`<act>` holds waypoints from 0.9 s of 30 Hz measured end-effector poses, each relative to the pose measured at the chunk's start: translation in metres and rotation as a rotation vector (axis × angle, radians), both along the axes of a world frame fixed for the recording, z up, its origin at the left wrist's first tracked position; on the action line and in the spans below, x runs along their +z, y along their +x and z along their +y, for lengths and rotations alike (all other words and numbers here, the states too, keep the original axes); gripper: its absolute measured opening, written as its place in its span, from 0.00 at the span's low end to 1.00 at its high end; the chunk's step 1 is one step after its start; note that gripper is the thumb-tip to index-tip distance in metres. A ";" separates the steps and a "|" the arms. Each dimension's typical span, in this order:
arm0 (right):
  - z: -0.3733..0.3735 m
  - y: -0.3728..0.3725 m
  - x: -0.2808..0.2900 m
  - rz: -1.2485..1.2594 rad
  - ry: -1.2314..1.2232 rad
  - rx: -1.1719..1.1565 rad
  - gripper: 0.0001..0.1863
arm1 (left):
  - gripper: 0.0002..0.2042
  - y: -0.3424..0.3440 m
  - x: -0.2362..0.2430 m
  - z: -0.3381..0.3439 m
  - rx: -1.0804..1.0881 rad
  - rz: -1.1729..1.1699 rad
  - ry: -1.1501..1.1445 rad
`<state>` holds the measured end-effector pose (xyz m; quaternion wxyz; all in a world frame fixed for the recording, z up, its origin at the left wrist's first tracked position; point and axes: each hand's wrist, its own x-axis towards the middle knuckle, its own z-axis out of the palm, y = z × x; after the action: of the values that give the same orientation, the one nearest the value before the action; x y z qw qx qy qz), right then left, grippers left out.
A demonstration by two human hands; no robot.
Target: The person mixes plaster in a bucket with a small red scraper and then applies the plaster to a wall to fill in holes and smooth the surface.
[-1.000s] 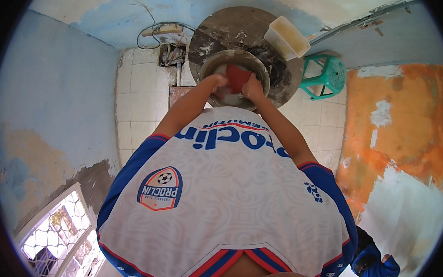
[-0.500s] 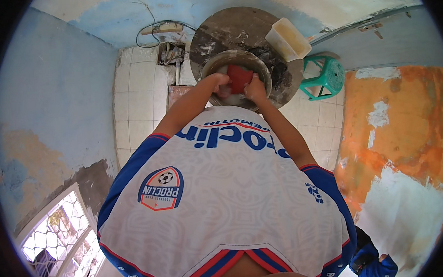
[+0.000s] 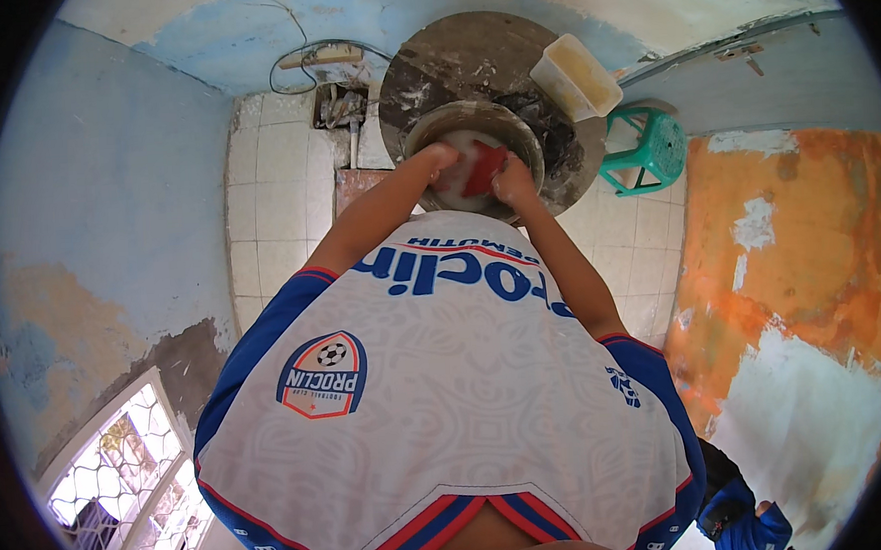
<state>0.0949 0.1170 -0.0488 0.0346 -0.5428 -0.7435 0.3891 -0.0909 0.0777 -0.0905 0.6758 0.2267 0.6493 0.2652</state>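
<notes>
A round basin (image 3: 531, 136) with a dirty rim holds cloudy, whitish water. Inside it is a flat red piece (image 3: 483, 169), too small to tell whether it is cloth or plastic. At its right edge my right hand (image 3: 515, 181) is closed on it. My left hand (image 3: 439, 159) reaches over the basin's left side, its fingers low at the water and blurred, close to the red piece. Whether those fingers touch it, I cannot make out. The basin stands on a round, stained grey-brown tabletop (image 3: 429, 61).
On the tabletop's right edge sits a pale rectangular plastic tub (image 3: 577, 79). A green stool (image 3: 658, 152) stands right of it. To the left, an opening with pipes (image 3: 340, 109) breaks the tiled floor (image 3: 268, 184). At lower right, a person's blue sleeve (image 3: 758, 532) shows.
The red piece has tilted and shifted slightly lower and to the right with my right hand. More cloudy water shows at the basin's far side. My left hand stays near the same place.
</notes>
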 end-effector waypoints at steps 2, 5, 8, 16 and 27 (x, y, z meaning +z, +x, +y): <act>0.000 0.002 -0.002 0.012 0.011 -0.042 0.20 | 0.27 0.001 0.000 0.000 -0.036 0.064 0.019; 0.000 0.004 0.001 -0.034 -0.005 -0.043 0.23 | 0.27 0.002 -0.007 0.002 -0.024 0.102 -0.006; 0.001 0.006 0.005 -0.047 -0.031 0.009 0.23 | 0.29 0.001 -0.032 0.002 0.112 0.018 -0.088; -0.005 0.013 -0.019 0.076 0.089 -0.068 0.20 | 0.20 0.000 -0.037 0.000 0.107 -0.208 -0.022; 0.001 0.017 -0.023 0.140 0.069 -0.091 0.18 | 0.15 0.007 -0.006 0.010 0.256 -0.144 -0.231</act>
<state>0.1122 0.1184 -0.0720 0.1226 -0.5460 -0.7268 0.3984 -0.0834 0.0872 -0.0961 0.7028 0.0436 0.6488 0.2885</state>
